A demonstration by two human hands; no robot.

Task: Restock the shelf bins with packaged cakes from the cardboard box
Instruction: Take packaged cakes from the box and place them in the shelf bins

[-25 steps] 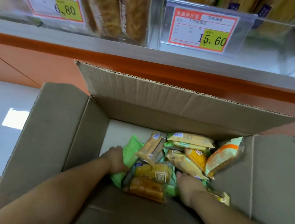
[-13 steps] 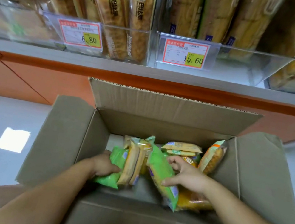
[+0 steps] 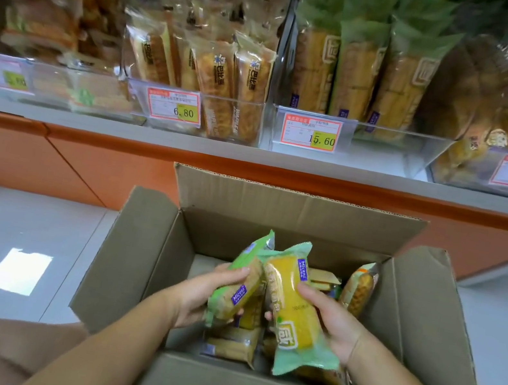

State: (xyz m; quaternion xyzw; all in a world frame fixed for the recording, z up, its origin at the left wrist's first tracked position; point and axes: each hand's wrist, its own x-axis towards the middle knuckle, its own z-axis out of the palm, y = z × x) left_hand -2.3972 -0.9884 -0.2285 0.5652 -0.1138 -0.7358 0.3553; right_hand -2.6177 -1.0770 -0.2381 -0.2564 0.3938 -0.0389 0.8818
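An open cardboard box (image 3: 138, 260) stands on the floor below the shelf. My left hand (image 3: 196, 297) grips a green-wrapped cake pack (image 3: 237, 286), lifted above the box. My right hand (image 3: 333, 321) grips another green pack with a yellow cake (image 3: 294, 304) beside it, the two packs touching. More packs (image 3: 359, 287) lie or lean inside the box. On the shelf, a clear bin (image 3: 389, 148) with a 15.60 price tag (image 3: 310, 132) holds the same green packs upright at its back, with free room at its front.
Neighbouring clear bins hold other breads: one at the 6.80 tag (image 3: 174, 106), one at the right (image 3: 500, 174), one at the far left (image 3: 51, 85). An orange panel (image 3: 80, 168) runs under the shelf edge. Grey floor (image 3: 2, 226) lies left of the box.
Both hands went from reaching among the packs at the box bottom to lifting one green pack each above the box. The view tilted up, showing more of the shelf bins.
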